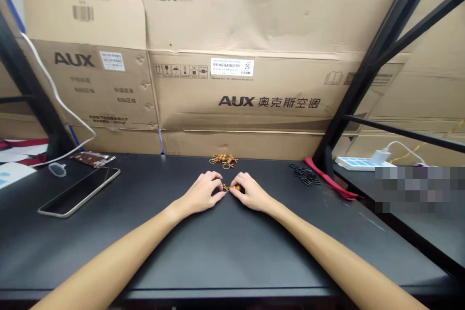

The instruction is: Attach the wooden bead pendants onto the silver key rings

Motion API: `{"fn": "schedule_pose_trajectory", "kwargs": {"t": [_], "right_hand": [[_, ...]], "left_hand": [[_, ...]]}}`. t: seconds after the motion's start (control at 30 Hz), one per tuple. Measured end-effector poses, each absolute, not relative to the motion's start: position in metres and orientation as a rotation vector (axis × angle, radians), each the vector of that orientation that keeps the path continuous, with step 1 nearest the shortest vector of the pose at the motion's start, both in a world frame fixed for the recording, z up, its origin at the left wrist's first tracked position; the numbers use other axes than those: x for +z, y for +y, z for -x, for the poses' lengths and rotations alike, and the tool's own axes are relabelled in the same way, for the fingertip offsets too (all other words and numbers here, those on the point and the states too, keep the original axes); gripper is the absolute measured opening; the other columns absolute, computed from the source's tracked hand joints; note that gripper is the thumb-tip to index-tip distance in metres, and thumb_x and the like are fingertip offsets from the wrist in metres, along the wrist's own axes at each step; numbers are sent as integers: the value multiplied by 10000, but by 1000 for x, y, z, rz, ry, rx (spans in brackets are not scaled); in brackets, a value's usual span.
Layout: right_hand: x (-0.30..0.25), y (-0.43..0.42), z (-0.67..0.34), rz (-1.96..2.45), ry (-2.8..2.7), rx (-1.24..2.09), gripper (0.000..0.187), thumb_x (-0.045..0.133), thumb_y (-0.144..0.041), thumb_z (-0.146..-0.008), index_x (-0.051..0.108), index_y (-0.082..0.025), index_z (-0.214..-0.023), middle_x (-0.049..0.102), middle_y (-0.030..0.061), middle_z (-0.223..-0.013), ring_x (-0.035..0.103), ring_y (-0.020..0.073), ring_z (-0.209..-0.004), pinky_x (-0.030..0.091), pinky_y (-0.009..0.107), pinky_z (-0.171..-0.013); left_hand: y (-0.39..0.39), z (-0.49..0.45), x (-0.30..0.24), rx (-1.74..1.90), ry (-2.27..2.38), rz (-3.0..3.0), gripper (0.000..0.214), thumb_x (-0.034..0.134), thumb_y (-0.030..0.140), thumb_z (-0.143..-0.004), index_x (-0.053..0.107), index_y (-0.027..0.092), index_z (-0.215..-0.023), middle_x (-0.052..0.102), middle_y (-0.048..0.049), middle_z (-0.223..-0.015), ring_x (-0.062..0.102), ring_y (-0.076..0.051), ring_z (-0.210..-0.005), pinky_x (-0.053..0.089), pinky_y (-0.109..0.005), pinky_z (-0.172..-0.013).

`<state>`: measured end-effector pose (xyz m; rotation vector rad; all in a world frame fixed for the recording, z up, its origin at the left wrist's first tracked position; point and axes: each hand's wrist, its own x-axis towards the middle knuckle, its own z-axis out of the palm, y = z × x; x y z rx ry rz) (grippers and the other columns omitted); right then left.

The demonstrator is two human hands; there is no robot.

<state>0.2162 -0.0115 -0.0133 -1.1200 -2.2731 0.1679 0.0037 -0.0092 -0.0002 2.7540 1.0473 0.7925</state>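
Between my two hands lies a beaded keychain (237,187) with round yellow-brown wooden beads, a cord and what looks like a small metal ring. My left hand (205,193) is closed at its left end, thumb and forefinger around the cord and ring. My right hand (251,193) pinches the beaded part from the right, and its fingers cover some of the beads. Just beyond, a small pile of similar beaded keychains (224,159) with metal rings rests on the black table (232,247).
A smartphone (80,193) lies at left, near a plastic packet of small brown pieces (92,158) and a white cable (58,92). Black loops (305,174) and a red strap (332,181) lie at right. Cardboard boxes (254,24) stand behind; a power strip (356,163) is farther right.
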Motion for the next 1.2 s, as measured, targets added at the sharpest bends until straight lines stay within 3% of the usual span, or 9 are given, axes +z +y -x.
{"fn": "schedule_pose_trajectory", "kwargs": {"t": [0.3,1.2], "right_hand": [[-12,-15,-211,1019,-2268,322,163,481,-266,-912,571,-197,-795,583,30,-844,514,167,-811,439,320,-779],[-15,-10,-214,1115,-2197,176,129,525,-255,-890,569,-189,-789,582,52,-849,478,187,-818,417,341,-775]], "left_hand": [[-10,-8,-2,791,1003,-2745,190,459,247,-910,622,196,-826,561,-68,-1145,515,-215,-1055,418,-391,-936],[-6,-5,-1,759,902,-2665,131,509,242,-885,619,198,-831,555,-58,-1135,517,-209,-1046,401,-386,-947]]}}
